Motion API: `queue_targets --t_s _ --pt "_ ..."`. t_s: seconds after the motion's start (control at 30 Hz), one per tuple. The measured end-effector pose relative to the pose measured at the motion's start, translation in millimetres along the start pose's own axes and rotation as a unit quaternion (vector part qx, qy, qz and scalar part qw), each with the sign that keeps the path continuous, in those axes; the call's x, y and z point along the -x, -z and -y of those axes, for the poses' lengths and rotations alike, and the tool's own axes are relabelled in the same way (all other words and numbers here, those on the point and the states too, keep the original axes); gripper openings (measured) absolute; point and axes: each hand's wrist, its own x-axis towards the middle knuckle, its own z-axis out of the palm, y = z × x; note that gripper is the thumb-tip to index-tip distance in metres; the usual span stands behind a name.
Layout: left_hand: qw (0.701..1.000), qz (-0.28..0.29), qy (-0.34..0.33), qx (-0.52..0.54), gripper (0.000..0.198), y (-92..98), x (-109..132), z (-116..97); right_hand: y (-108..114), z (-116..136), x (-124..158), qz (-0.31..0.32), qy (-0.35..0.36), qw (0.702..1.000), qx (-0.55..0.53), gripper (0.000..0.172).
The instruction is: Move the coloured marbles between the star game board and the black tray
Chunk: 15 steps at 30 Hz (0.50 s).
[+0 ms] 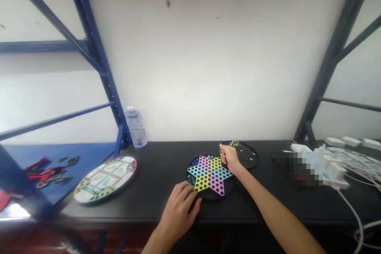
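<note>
A round Chinese checkers board (pixel 210 174) with a star of pink, yellow and light-blue triangles lies on the black table (pixel 154 190). My left hand (pixel 180 206) rests flat by the board's near left rim, fingers stretched out. My right hand (pixel 229 158) hovers over the board's far right edge, fingers pinched together on something too small to make out. Just behind that hand sits a black round tray (pixel 247 154) with a few green marbles (pixel 235 143) at its far rim.
A second round game board (pixel 105 179) lies at the left. A clear water bottle (pixel 135 127) stands by the blue shelf post (pixel 98 59). White boxes and cables (pixel 336 166) crowd the right end. A blue surface (pixel 47 166) with red and dark pieces lies far left.
</note>
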Motion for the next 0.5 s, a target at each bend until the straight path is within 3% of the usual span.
queue_targets --t_s 0.1,0.2,0.3,0.5 --pt "0.999 -0.011 0.03 -0.009 0.017 7.3 8.3 10.3 5.4 -2.3 -0.4 -0.067 0.063 0.983 0.161 0.042" --pt "0.998 -0.02 0.063 -0.001 0.017 11.4 12.2 20.7 8.1 0.2 -0.1 -0.094 0.157 0.92 0.345 0.046" --pt "0.997 -0.008 0.073 0.006 0.017 9.9 12.6 23.8 6.6 2.3 0.5 -0.068 0.204 0.857 0.469 0.046" --pt "0.996 0.011 0.083 0.018 0.017 7.2 10.5 19.4 0.3 3.1 7.3 -0.016 0.191 0.771 0.607 0.044"
